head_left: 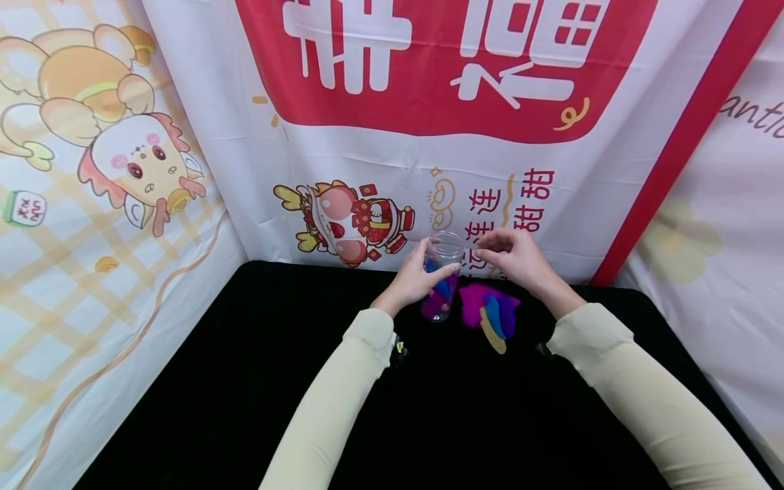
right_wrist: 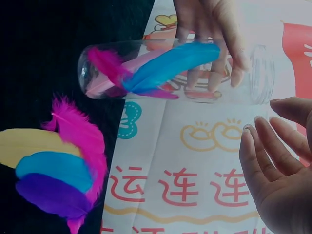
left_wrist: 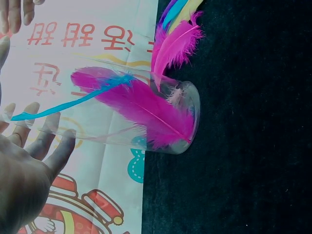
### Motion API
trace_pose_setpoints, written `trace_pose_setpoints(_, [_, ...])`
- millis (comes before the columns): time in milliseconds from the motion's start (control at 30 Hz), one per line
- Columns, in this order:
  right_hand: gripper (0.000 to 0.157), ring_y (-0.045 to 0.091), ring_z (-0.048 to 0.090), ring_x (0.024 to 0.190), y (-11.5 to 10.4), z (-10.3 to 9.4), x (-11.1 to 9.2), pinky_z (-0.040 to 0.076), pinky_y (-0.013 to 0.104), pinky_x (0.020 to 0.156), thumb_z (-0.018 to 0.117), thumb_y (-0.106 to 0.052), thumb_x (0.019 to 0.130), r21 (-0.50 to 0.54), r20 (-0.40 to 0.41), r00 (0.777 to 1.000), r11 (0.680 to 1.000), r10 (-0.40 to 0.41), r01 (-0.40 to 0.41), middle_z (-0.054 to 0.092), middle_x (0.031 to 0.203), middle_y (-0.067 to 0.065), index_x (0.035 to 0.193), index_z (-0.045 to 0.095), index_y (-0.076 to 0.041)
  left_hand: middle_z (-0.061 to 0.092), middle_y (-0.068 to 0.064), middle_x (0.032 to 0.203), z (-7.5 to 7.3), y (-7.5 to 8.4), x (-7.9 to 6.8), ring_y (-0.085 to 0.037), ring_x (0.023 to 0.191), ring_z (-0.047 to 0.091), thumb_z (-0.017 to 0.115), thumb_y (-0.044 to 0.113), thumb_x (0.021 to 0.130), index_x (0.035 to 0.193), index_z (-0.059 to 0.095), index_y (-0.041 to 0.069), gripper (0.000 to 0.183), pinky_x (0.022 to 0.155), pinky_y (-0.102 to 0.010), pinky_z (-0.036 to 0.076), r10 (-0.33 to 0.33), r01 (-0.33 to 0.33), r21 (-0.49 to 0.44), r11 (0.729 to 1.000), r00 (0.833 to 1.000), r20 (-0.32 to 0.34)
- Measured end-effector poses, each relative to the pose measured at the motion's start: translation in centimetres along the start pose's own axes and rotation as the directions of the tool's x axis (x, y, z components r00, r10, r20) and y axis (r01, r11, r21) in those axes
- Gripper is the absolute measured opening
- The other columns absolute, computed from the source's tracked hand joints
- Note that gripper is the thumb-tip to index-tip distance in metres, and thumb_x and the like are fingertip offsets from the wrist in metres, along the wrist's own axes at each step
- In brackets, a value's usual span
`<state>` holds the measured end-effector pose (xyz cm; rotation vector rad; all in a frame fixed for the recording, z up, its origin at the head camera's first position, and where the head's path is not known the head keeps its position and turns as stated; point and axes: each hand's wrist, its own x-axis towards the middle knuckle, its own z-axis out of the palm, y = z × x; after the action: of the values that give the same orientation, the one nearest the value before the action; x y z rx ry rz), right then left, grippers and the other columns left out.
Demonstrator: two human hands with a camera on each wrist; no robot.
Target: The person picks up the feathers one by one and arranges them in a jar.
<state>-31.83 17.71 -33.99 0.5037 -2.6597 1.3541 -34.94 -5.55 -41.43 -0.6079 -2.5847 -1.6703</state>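
My left hand [head_left: 415, 278] grips a clear jar [right_wrist: 262, 73] around its side, with the open mouth upward in the head view. Inside it lie a blue feather [right_wrist: 178, 64], a magenta feather [left_wrist: 146, 107] and a pale pink one [right_wrist: 141, 68]. Just beside the jar's mouth is my right hand [head_left: 517, 257], its fingers loosely bent and the thumb apart from them, holding nothing. Right of the jar, a small pile of feathers rests on the black table: magenta [right_wrist: 78, 126], yellow [right_wrist: 36, 146], blue [right_wrist: 53, 170] and purple [right_wrist: 51, 195].
The black tabletop [head_left: 202, 395] runs back to a white printed cloth [head_left: 245, 156] with red panels and characters, close behind the jar. Printed cloths hang at the left [head_left: 67, 286] and right [head_left: 723, 286] as well.
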Motion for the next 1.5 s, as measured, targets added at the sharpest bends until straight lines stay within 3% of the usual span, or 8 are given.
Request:
trace_pose_setpoints(167, [0.024,0.026,0.068,0.092,1.0,-0.1,-0.1,0.056,0.027,0.072,0.074,-0.016,0.095,0.001,0.011,1.0,1.0,-0.004,0.004,0.074,0.108,0.018,0.112,0.073,0.002,0.047,-0.006,0.144,0.0,0.0,0.0,-0.023,0.126,0.052,0.071,0.055,0.093,0.152,0.038,0.023,0.075,0.091,-0.041,0.055,-0.011,0.011,-0.023,1.0,1.0,0.008])
trace_pose_setpoints(367, [0.023,0.014,0.067,0.081,2.3,-0.2,-0.4,0.059,0.035,0.069,0.073,-0.017,0.096,0.002,0.019,0.999,0.999,0.043,-0.043,0.073,0.107,0.02,0.111,0.073,0.001,0.047,-0.008,0.141,0.0,0.1,-0.1,-0.024,0.123,0.053,0.072,0.054,0.092,0.153,0.037,0.024,0.077,0.074,-0.036,0.06,-0.022,0.023,-0.053,0.998,1.0,0.013])
trace_pose_setpoints(667, [0.02,0.013,0.068,0.079,4.2,0.0,-0.6,0.059,0.029,0.068,0.072,-0.013,0.097,0.0,0.032,0.997,0.998,0.068,-0.068,0.073,0.105,0.019,0.111,0.072,0.001,0.049,-0.006,0.138,-0.1,0.1,-0.2,-0.022,0.122,0.053,0.071,0.056,0.092,0.151,0.039,0.025,0.074,0.086,-0.039,0.057,-0.018,0.018,-0.024,1.0,1.0,0.006])
trace_pose_setpoints(800, [0.024,0.013,0.068,0.083,4.9,0.1,-0.8,0.059,0.03,0.069,0.071,-0.015,0.097,0.015,0.049,0.993,0.994,0.106,-0.107,0.073,0.108,0.02,0.114,0.07,0.002,0.05,-0.007,0.134,0.0,0.2,-0.2,-0.023,0.12,0.054,0.072,0.053,0.093,0.151,0.039,0.024,0.073,0.077,-0.037,0.06,-0.02,0.02,-0.042,0.999,1.0,0.011])
trace_pose_setpoints(933, [0.027,0.014,0.068,0.085,5.7,0.0,-0.9,0.059,0.031,0.071,0.071,-0.015,0.098,0.019,0.064,0.987,0.988,0.149,-0.15,0.072,0.113,0.022,0.117,0.069,0.003,0.05,-0.008,0.134,0.0,0.1,-0.3,-0.025,0.118,0.055,0.073,0.053,0.092,0.153,0.038,0.022,0.076,0.076,-0.039,0.06,-0.018,0.019,-0.047,0.999,1.0,0.014])
trace_pose_setpoints(1167, [0.028,0.012,0.067,0.082,7.1,0.2,-1.0,0.059,0.031,0.068,0.072,-0.013,0.097,-0.001,0.043,0.988,0.989,0.15,-0.15,0.072,0.11,0.022,0.117,0.068,0.005,0.049,-0.008,0.137,0.1,-0.2,-0.1,-0.023,0.121,0.053,0.07,0.058,0.092,0.153,0.036,0.022,0.079,0.095,-0.044,0.053,-0.009,0.009,-0.015,1.0,1.0,0.01])
trace_pose_setpoints(1500, [0.026,0.016,0.068,0.077,9.3,0.3,-1.4,0.056,0.028,0.067,0.074,-0.014,0.095,-0.107,0.019,0.989,0.984,0.143,-0.141,0.074,0.103,0.019,0.112,0.07,0.005,0.047,-0.008,0.138,0.1,-0.3,-0.1,-0.023,0.121,0.052,0.07,0.057,0.092,0.153,0.036,0.022,0.078,0.101,-0.047,0.048,-0.005,0.005,-0.012,1.0,1.0,0.01])
